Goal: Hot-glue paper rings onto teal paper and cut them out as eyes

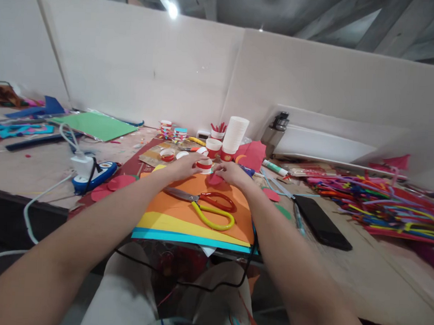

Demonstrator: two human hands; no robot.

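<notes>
Over the stacked coloured paper, my left hand grips a short white paper cup piece with a red band, its fingers at the cup's left side. To its right, my right hand has its fingers bent together over a small red paper piece; the fingertips look pinched on it, though the contact is partly hidden. Nearer to me, scissors with one red and one yellow handle loop lie on the orange sheet. Yellow and blue sheets show beneath it.
Behind my hands stand a tall stack of white paper cups and a cup of red strips. A black phone and colourful pipe cleaners lie right. At left are red paper circles and a blue-and-white power strip.
</notes>
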